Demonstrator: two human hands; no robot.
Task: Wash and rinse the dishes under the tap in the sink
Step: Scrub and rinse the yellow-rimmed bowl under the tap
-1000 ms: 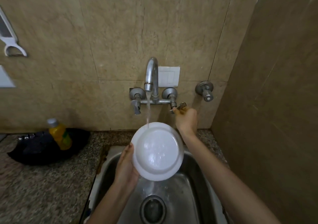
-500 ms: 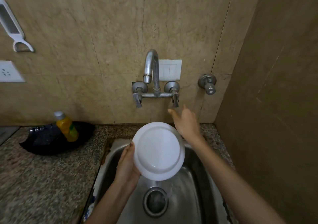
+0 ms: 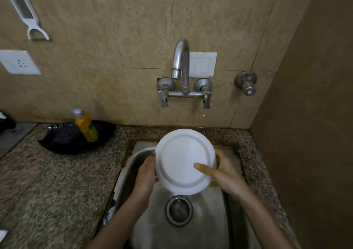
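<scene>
The white plate (image 3: pixel 183 160) is held tilted above the steel sink (image 3: pixel 210 220), below the tap (image 3: pixel 181 61). The left hand (image 3: pixel 146 172) curls round its left rim. The right hand (image 3: pixel 223 174) pinches the right rim, thumb laid across the face, fingers behind.

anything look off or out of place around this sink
The yellow bottle leans tilted in the black tray on the counter rather than standing upright. Brownish grime rims the sink at its back corners. The white plate looks intact.
</scene>
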